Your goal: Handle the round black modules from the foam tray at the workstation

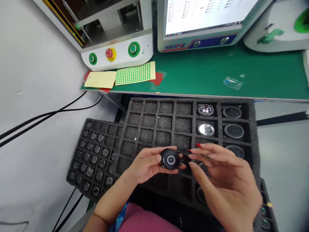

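A round black smartwatch body (170, 159) is held in my left hand (149, 164), its back with the ringed sensor turned up. The thumb presses on its left edge and the other fingers support it from beneath. My right hand (224, 180) hovers just right of it, fingers loosely curled and apart from the thumb. Nothing shows clearly between those fingertips; a small dark shape near them is hard to make out. Both hands are over a dark foam tray (184, 125) with square compartments. In its right columns lie round watches, including a lit one (205, 110).
Left of the tray sits a smaller foam tray (98, 122) holding several round pieces. Behind is a green bench (193, 74) with a sheet of green dot stickers (136, 73), a machine button panel (120, 53) and a monitor (205, 16). Black cables (48, 113) hang at left.
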Demonstrator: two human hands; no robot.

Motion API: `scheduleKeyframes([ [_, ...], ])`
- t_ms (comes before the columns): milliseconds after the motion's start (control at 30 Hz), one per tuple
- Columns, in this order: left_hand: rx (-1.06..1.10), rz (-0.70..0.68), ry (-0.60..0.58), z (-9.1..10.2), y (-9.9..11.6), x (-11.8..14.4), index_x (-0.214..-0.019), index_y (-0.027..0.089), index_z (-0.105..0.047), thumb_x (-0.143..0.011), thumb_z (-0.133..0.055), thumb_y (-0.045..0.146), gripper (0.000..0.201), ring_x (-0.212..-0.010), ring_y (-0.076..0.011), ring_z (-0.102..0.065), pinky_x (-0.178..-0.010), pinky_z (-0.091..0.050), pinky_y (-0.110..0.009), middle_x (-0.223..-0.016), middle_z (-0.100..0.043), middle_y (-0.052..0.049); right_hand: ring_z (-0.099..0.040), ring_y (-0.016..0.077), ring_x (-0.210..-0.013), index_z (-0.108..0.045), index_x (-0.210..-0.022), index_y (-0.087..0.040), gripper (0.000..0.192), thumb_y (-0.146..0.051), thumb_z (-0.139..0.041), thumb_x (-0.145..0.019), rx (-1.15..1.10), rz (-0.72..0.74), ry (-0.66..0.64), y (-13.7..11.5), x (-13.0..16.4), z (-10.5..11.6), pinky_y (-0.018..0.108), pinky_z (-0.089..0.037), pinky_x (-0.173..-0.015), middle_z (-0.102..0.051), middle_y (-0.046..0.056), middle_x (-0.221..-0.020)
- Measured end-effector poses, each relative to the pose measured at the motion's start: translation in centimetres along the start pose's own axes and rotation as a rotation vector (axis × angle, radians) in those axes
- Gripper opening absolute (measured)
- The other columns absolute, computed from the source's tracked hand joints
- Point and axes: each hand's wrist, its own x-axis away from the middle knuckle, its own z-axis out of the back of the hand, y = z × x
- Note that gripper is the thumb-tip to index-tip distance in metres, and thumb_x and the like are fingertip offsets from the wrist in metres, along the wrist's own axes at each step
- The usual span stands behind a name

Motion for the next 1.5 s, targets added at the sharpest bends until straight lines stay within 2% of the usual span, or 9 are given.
scheduleKeyframes([
  [200, -0.257, -0.154, 0.111, -1.5, -0.5, 0.1, -0.119, 0.022, -0.073, -0.088, -0.071, 0.034, 0.033, -0.104, -0.0223, -0.073, -0.091, -0.059, -0.031, -0.114, -0.076, -0.01, -0.069, 0.0104, -0.075, -0.059, -0.092, -0.023, 0.031, -0.005, -0.075, -0.074, -0.024, -0.078, 0.125, -0.5, 0.0, 0.2, 0.018, -0.059, -0.074, -0.069, -0.002, -0.081],
  [367, -0.554, -0.211, 0.241, -3.2, -0.9, 0.0, -0.123, 0.021, -0.07, -0.092, -0.066, 0.036, 0.035, -0.103, -0.0209, -0.073, -0.094, -0.057, -0.032, -0.113, -0.076, -0.011, -0.069, 0.0119, -0.072, -0.059, -0.091, -0.023, 0.029, -0.007, -0.076, -0.075, -0.012, -0.123, 0.173, -0.4, 0.4, 0.6, 0.021, -0.059, -0.071, -0.07, -0.002, -0.078],
  [600, -0.7, -0.199, 0.296, -3.3, -0.5, -0.8, -0.114, 0.015, -0.072, -0.091, -0.062, 0.044, 0.039, -0.056, -0.0086, -0.059, -0.051, -0.047, -0.018, -0.087, -0.076, -0.01, -0.071, 0.0159, -0.093, -0.061, -0.099, -0.024, 0.03, -0.01, -0.076, -0.077, -0.018, -0.147, 0.151, -0.3, 0.1, 0.8, 0.03, -0.063, -0.086, -0.07, 0.002, -0.102],
  [800, -1.002, -0.268, 0.29, -3.6, 0.2, -0.5, -0.091, 0.016, -0.078, -0.078, -0.078, 0.031, 0.02, -0.051, -0.0063, -0.052, -0.044, -0.042, -0.016, -0.068, -0.063, -0.001, -0.069, 0.0167, -0.098, -0.062, -0.102, -0.027, 0.039, -0.007, -0.078, -0.073, -0.148, -0.267, -0.028, 0.0, -0.9, 0.9, 0.029, -0.065, -0.077, -0.061, 0.003, -0.119],
  [900, -1.003, -0.376, 0.339, -3.4, -0.1, -0.6, -0.097, 0.018, -0.075, -0.072, -0.083, 0.027, 0.028, -0.045, -0.0048, -0.051, -0.043, -0.043, -0.013, -0.06, -0.061, 0.004, -0.07, 0.0145, -0.09, -0.063, -0.103, -0.028, 0.043, -0.006, -0.08, -0.07, -0.24, -0.33, -0.018, 0.5, -1.0, 1.0, 0.024, -0.064, -0.072, -0.063, 0.003, -0.118],
  [1000, -1.059, -0.644, 0.204, -2.9, -0.5, -0.9, -0.112, 0.021, -0.069, -0.071, -0.085, 0.025, 0.044, -0.06, -0.0083, -0.065, -0.052, -0.052, -0.014, -0.087, -0.074, -0.003, -0.07, 0.0148, -0.091, -0.065, -0.102, -0.028, 0.04, -0.013, -0.083, -0.071, -0.292, -0.405, 0.046, 1.1, -0.8, 1.1, 0.024, -0.063, -0.076, -0.068, 0.004, -0.117],
  [1167, -1.334, -0.946, -0.124, -2.3, -0.1, -1.8, -0.138, 0.02, -0.054, -0.074, -0.083, 0.025, 0.07, -0.114, -0.0249, -0.069, -0.091, -0.06, -0.032, -0.127, -0.069, -0.016, -0.073, 0.0208, -0.096, -0.066, -0.105, -0.028, 0.034, -0.026, -0.082, -0.076, -0.43, -0.576, 0.004, 0.9, -0.2, 1.0, 0.027, -0.064, -0.072, -0.071, 0.009, -0.117],
  [1367, -1.202, -0.986, -0.135, -1.9, -0.5, -2.1, -0.143, 0.033, -0.047, -0.071, -0.086, 0.019, 0.083, -0.096, -0.0204, -0.076, -0.078, -0.062, -0.027, -0.125, -0.072, -0.008, -0.075, 0.0209, -0.086, -0.067, -0.102, -0.028, 0.029, -0.03, -0.082, -0.077, -0.492, -0.641, -0.08, -0.5, -0.3, 0.3, 0.028, -0.064, -0.063, -0.073, 0.008, -0.114],
  [1500, -0.856, -0.788, 0.06, -2.4, -0.9, -1.7, -0.13, 0.031, -0.063, -0.075, -0.082, 0.043, 0.059, -0.096, -0.0209, -0.074, -0.086, -0.06, -0.03, -0.115, -0.076, -0.006, -0.074, 0.0177, -0.083, -0.068, -0.097, -0.028, 0.028, -0.029, -0.084, -0.075, -0.461, -0.572, -0.003, -0.7, -0.2, -0.2, 0.026, -0.063, -0.066, -0.074, 0.006, -0.108],
])
